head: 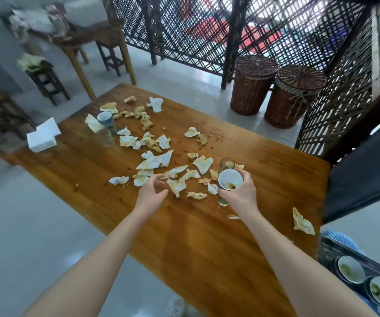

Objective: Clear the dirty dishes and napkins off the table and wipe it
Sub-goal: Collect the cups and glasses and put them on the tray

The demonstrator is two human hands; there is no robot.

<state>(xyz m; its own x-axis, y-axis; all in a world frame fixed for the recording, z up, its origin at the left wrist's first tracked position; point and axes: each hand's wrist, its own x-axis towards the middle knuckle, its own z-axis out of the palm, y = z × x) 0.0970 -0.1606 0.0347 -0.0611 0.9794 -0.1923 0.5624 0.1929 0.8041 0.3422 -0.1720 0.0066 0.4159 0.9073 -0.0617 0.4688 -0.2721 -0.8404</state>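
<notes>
A wooden table is strewn with several crumpled, stained napkins. My right hand grips a small white cup with brown dregs, tilted toward me, just above the table. A green-tinted glass stands right behind it, and another glass base shows under my hand. My left hand hovers with relaxed fingers over the napkins, holding nothing. At the far left stand a blue-and-white cup and a clear glass.
A stack of clean white napkins lies on the table's left corner. A dark crate at lower right holds dirty white bowls. Two wicker baskets stand beyond the table by a lattice screen. Stools and a side table are at upper left.
</notes>
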